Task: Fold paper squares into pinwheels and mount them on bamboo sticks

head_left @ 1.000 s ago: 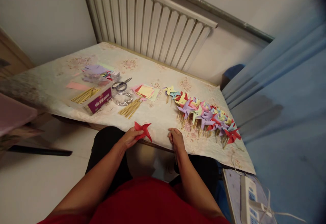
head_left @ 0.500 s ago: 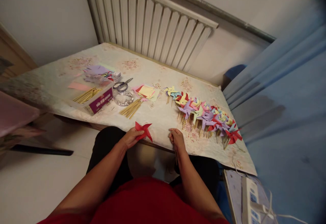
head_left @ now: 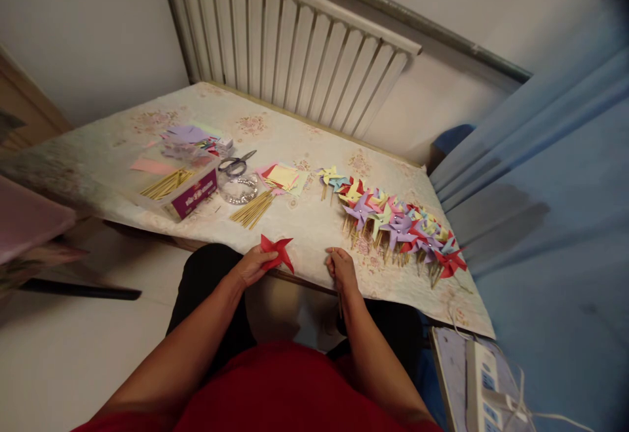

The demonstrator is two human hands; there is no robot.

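Observation:
A folded red paper pinwheel [head_left: 281, 253] is pinched by its left side in my left hand [head_left: 255, 265], over the table's front edge. To the right, my right hand [head_left: 341, 267] is closed around a thin wooden stick [head_left: 339, 302]; part of it shows below the fist, and the rest is hidden by the fingers. Between the two hands lies a strip of the flowered tablecloth [head_left: 312, 265]. Beyond my left hand, a fan of wooden sticks [head_left: 253, 210] rests beside a stack of coloured paper squares [head_left: 285, 177].
Several finished pinwheels [head_left: 400, 225] lie in rows on the right. At left are a plastic box of sticks [head_left: 194, 197], a round dish of shiny small pieces [head_left: 239, 191], scissors [head_left: 236, 164] and a tub of paper [head_left: 189, 137]. A power strip [head_left: 484, 379] sits lower right.

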